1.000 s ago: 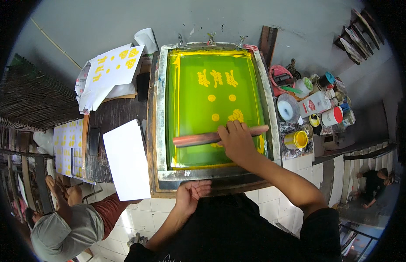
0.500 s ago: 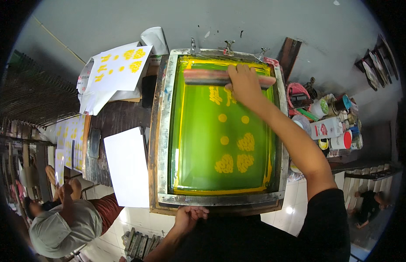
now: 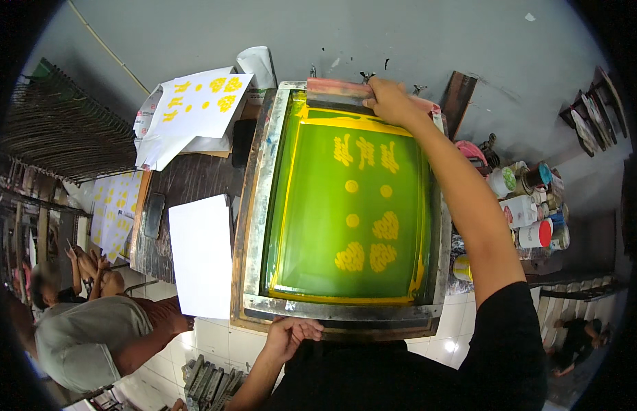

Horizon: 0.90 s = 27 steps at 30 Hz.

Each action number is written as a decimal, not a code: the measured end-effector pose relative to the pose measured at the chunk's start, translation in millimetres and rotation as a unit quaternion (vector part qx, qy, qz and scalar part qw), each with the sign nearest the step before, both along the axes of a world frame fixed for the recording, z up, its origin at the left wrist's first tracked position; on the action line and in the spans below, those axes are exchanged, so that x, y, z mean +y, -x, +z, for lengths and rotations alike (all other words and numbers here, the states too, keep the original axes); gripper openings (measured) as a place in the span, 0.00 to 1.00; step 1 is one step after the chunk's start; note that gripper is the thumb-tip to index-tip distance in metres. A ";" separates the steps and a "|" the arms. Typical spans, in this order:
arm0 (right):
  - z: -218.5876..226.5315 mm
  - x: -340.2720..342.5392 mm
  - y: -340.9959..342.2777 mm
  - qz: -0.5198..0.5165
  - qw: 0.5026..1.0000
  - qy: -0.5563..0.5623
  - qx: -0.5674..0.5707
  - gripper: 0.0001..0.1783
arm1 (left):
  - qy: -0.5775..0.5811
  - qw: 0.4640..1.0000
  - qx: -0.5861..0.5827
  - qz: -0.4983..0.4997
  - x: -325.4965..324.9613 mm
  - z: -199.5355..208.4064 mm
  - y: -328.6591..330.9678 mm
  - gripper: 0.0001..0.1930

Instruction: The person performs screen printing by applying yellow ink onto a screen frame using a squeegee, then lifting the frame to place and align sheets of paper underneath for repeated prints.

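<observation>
Curls left hand (image 3: 294, 333) loosely, cannot tell if gripping, at near edge of pale-framed screen (image 3: 304, 219), glossy green with yellow motifs (image 3: 350, 257), 3 round. Holds straight squeegee (image 3: 335, 88), reddish above, dark below, in right hand (image 3: 392, 101) across screen's far end.

R hand (image 3: 390, 103) grips reddish squeegee (image 3: 337, 91), crosswise at far end of screen frame (image 3: 346, 310). Ylw ink (image 3: 352, 120) banded on its near side; grn mesh (image 3: 308, 212) shows ylw motifs (image 3: 350, 257) + dots (image 3: 352, 186). L hand (image 3: 291, 338) loosely curled by frame's near edge; can't tell if touching. Blank white sheets (image 3: 200, 264) on dark desk (image 3: 188, 179), L of frame, w/ phone (image 3: 154, 216) nearby. Ylw-printed sheet (image 3: 212, 109) upper L. Jars/bottles (image 3: 534, 234) on R. Co-worker in grey shirt (image 3: 85, 335) lower L.
</observation>
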State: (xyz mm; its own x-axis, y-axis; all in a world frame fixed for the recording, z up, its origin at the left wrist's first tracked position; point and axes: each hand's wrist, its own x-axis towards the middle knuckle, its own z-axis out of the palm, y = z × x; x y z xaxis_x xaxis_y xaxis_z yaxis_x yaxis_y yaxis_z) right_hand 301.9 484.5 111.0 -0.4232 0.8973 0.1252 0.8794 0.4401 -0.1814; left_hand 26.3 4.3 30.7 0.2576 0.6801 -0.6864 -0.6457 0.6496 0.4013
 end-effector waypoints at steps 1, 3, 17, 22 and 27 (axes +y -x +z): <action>-1.5 -2.2 0.4 -0.002 1.000 -0.009 0.002 0.21 | 0.000 1.000 0.002 0.002 1.0 1.6 -1.1 0.15; -2.3 -11.8 2.0 -0.008 1.000 -0.018 -0.007 0.21 | -0.001 1.000 0.007 0.008 1.2 4.0 -3.1 0.15; -7.1 -271.1 26.5 0.008 0.997 -0.035 0.073 0.15 | -0.095 0.994 -0.053 -0.023 1.4 -5.7 2.8 0.14; 11.3 -383.8 41.4 -0.001 0.997 -0.027 0.067 0.14 | -0.070 0.995 -0.069 -0.016 3.0 -9.2 2.6 0.14; 58.2 -409.5 41.5 -0.011 0.982 -0.135 0.132 0.18 | -0.192 0.959 -0.206 -0.019 13.2 30.1 5.0 0.21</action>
